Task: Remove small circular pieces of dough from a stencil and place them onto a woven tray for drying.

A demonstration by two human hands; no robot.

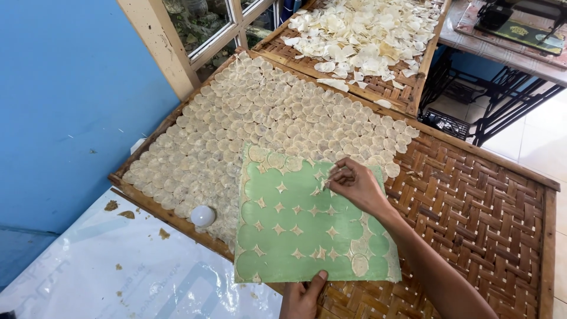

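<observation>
2 woven bamboo trays lie end to end; the near one bears rows of pale dough discs and a green sheet. At the sheet's near edge the left hand clamps it with the thumb, while at its far side the right hand pinches a disc.

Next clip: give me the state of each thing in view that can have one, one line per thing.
Green sheet: mostly stripped, few discs left, lying on tray.
Near woven tray: left part covered with flat discs, right part bare.
Far tray: heaped with curled pale chips.
Left hand: pinning sheet edge.
Right hand: pinching a scrap.
</observation>
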